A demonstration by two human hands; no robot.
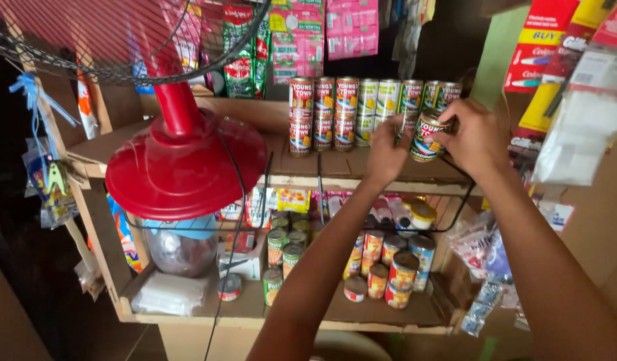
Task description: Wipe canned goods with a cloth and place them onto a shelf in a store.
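My forearms reach up to the upper shelf (388,175). Both the left hand (386,152) and right hand (479,137) grip one green-labelled can (427,136) near the shelf's right end, seemingly not yet set down. Stacked cans (348,110) already fill the row beside it.

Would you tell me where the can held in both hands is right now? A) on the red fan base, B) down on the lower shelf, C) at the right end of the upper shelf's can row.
C: both the left hand and right hand grip the green-labelled can beside the stacked cans on the upper shelf.
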